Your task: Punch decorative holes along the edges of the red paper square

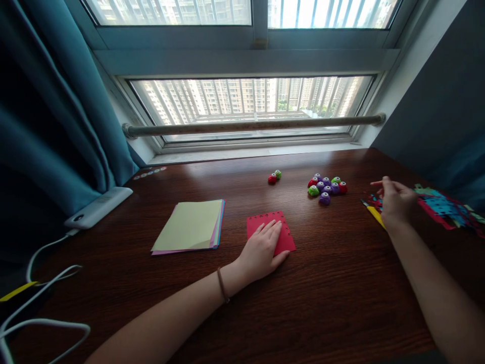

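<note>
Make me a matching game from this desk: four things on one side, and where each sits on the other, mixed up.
Things:
1. red sheet
2. paper stack
3. punch cluster
4. punched pile

Places:
A. at the far right, by the right hand
B. left of the red sheet, pale green on top
C. under the left hand
D. toward the window, between the red sheet and the right hand

Pairs: 1-C, 2-B, 3-D, 4-A
</note>
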Motion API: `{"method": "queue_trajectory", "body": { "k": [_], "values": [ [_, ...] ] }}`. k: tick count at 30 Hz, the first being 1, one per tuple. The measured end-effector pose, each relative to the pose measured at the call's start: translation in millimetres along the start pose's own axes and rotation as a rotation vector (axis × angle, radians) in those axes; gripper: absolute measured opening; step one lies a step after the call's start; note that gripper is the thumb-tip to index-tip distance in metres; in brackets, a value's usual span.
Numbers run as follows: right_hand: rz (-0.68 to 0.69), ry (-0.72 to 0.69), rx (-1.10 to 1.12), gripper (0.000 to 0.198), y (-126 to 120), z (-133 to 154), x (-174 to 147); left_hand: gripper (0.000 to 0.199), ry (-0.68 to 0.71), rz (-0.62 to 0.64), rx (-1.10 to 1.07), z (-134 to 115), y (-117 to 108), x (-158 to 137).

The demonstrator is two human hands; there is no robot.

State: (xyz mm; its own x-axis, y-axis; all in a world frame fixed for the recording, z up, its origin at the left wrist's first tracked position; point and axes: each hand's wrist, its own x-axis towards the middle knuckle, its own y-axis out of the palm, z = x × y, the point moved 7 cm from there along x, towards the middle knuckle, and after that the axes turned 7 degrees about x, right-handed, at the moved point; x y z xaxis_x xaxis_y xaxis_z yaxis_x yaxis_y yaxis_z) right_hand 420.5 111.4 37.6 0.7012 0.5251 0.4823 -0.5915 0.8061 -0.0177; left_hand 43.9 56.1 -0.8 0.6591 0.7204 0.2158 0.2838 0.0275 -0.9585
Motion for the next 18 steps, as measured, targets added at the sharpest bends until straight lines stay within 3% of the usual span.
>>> {"method": "queue_trajectory", "body": {
  "k": [4,8,9,13,18],
  "values": [
    [0.445,-0.103,-0.075,0.044,72,23,-61,0.066,0.005,-0.008,-0.004,1,1,-1],
    [0.863,-0.257,-0.131,0.012,154,44,-123,0.064,0.002,0.006,0.012,-1,-1,-1],
    [0.937,-0.312,-0.150,0.019,173,50,-134,0.063,0.001,0.010,0.017,-1,-2,0],
    [1.076,-0.514,-0.267,0.041,240,68,-151,0.060,0.002,0.026,0.022,-3,-4,-1],
    [1.129,-0.546,-0.414,0.039,293,66,-147,0.059,0.000,0.032,-0.018,-2,-3,-2]
  ]
}}
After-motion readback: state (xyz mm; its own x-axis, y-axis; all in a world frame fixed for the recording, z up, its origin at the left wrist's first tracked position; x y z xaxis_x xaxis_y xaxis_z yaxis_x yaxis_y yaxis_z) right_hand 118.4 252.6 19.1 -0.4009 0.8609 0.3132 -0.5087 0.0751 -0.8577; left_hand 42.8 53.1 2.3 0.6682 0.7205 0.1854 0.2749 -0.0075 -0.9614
